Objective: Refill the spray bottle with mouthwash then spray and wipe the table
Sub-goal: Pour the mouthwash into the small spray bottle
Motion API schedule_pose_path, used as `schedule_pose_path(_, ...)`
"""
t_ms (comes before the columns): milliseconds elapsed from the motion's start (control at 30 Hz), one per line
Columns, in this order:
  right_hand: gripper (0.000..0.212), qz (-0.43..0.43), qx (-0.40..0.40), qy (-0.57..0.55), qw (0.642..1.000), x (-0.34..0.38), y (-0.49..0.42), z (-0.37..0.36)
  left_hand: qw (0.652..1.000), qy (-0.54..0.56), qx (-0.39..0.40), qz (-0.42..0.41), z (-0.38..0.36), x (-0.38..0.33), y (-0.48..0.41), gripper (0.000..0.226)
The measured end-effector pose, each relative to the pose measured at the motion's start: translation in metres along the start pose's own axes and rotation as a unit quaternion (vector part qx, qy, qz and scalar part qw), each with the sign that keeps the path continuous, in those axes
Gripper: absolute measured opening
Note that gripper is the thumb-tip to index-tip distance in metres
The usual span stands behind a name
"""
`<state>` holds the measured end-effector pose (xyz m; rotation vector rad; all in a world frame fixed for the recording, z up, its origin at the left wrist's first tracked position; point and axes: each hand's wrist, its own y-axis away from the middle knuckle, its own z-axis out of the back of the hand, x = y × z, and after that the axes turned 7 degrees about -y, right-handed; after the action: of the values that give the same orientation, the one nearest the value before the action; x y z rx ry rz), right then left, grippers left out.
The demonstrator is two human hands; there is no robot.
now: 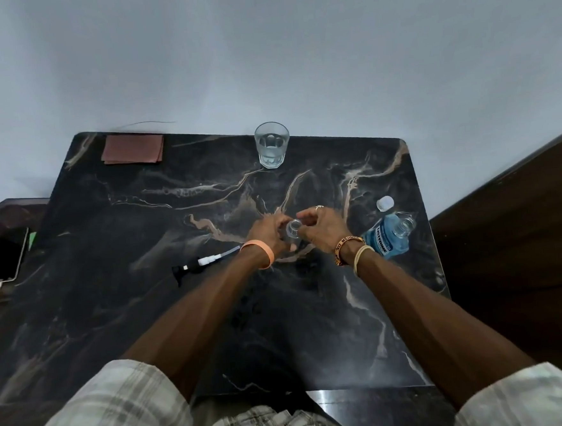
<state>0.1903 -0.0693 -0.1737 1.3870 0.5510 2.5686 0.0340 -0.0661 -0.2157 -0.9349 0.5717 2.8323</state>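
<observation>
Nearest me, a plaid sleeve (113, 407) is cut off by the bottom edge, and both forearms reach out over the dark marbled table (141, 229). Further out on the left, the pump head (195, 264) lies on its side on the table, its dip tube running toward my left wrist, where the tip is hidden behind an orange wristband (259, 253).

At mid-table my left hand (269, 233) and right hand (322, 231) meet around the spray bottle (293, 229). It is clear and mostly covered by fingers, so only its open mouth and a sliver of the body show. The left fingers are curled round its side; the right fingers seem to pinch it near the neck, though the glassy plastic makes the contact hard to read. The bottle stands between the two palms, upright as far as I can tell.

Just right of my right wrist stands the blue mouthwash bottle (385, 238), uncapped, with its white cap (385, 203) just beyond it. Off the table's left side a phone (6, 255) lies plugged in. At the far edge stand a glass (272, 145) holding clear liquid and, in the left corner, a folded brownish cloth (132, 149).
</observation>
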Motion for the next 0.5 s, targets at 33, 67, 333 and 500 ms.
schedule_pose_path(33, 0.031, 0.006, -0.001, 0.002, 1.000, 0.001, 0.000, 0.000, 1.000, 0.005, 0.001, -0.003, 0.001, 0.000, -0.001, 0.042)
schedule_pose_path(67, 0.026, 0.012, -0.006, 0.006, 1.000, 0.003, 0.001, 0.001, 1.000, 0.011, -0.001, -0.006, 0.004, -0.002, -0.002, 0.042)
schedule_pose_path(333, 0.020, 0.090, -0.062, 0.006, 0.994, 0.065, -0.016, 0.044, 0.996, 0.031, -0.067, -0.052, 0.071, -0.041, -0.025, 0.047)
schedule_pose_path(500, 0.016, 0.105, -0.093, -0.023, 0.990, 0.102, -0.022, 0.073, 0.991, 0.061, -0.094, -0.079, 0.111, -0.069, -0.037, 0.047)
